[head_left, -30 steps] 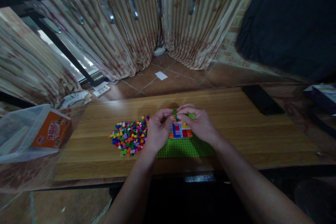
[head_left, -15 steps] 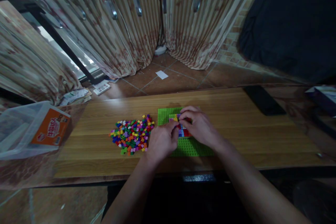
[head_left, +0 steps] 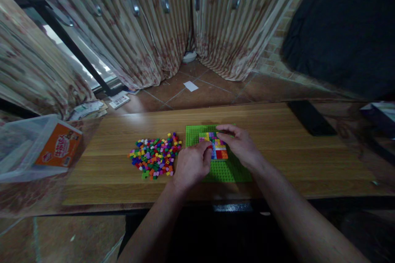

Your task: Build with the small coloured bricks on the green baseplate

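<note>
A green studded baseplate [head_left: 228,172] lies on the wooden table. On it sits a smaller patch of coloured toy bricks [head_left: 219,148], in yellow, purple, orange, red, white and blue. My left hand [head_left: 191,163] covers the left side of the patch, thumb and forefinger pinched on a small red brick [head_left: 210,147]. By the upper right of the patch is my right hand [head_left: 239,141], its fingers apart with nothing visible between them. A loose heap of small bricks [head_left: 156,158] spreads left of the baseplate.
A clear plastic box [head_left: 23,148] with an orange label stands at the table's left end. A black phone-like slab [head_left: 311,118] lies at the right. Behind the table are striped curtains [head_left: 154,37] and a white paper [head_left: 190,86] on the tiled floor.
My right hand has drawn back to the right, away from my left fingertips, and its fingers have spread. More of the brick patch shows. My left hand has hardly moved.
</note>
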`<state>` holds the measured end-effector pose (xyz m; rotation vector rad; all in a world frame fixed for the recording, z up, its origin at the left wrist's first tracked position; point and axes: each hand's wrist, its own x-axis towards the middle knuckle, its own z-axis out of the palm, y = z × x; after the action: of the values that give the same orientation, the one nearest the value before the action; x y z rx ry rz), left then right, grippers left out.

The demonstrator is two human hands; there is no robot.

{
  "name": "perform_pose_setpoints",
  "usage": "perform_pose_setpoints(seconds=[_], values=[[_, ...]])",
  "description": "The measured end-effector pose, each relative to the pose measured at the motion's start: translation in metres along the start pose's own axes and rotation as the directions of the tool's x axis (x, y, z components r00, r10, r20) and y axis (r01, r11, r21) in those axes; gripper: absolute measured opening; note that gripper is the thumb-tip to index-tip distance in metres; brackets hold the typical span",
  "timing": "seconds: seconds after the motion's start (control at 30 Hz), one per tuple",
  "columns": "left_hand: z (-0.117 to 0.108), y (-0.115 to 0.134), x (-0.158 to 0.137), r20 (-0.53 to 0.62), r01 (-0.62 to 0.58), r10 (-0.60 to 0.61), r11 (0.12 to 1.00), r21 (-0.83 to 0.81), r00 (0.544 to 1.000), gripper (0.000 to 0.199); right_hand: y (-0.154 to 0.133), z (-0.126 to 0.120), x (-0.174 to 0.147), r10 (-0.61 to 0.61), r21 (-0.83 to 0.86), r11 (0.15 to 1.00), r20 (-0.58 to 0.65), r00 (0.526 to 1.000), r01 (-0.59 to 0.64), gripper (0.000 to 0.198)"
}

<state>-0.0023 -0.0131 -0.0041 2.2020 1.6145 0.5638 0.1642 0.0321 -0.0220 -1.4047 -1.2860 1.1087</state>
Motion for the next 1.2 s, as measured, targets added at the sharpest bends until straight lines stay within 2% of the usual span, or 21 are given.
perform_pose_setpoints(seconds=[0.3, 0.9, 1.03, 1.2], values=[[-0.0001, 0.0003, -0.0002, -0.002, -0.019, 0.019, 1.000, -0.024, 1.000, 0.029, -0.0049, 0.0075, -0.0011, 0.001, -0.110, 0.994, 0.037, 0.999, 0.003, 0.035], [-0.0038, 0.0026, 0.0008, 0.024, -0.007, 0.008, 0.999, -0.031, 1.000, 0.029, -0.0040, 0.0053, 0.0011, -0.064, -0.158, 0.984, 0.098, 0.993, 0.079, 0.031], [-0.0038, 0.0016, -0.0001, 0.010, -0.034, 0.035, 0.997, -0.074, 0.999, 0.028, -0.0036, 0.0049, 0.0009, -0.075, -0.194, 0.976, 0.107, 0.991, 0.095, 0.031], [-0.0092, -0.0051, -0.0020, -0.007, -0.063, 0.063, 0.980, -0.190, 0.998, 0.027, -0.0032, 0.0033, -0.0006, -0.027, -0.222, 0.973, 0.150, 0.988, 0.060, 0.035]])
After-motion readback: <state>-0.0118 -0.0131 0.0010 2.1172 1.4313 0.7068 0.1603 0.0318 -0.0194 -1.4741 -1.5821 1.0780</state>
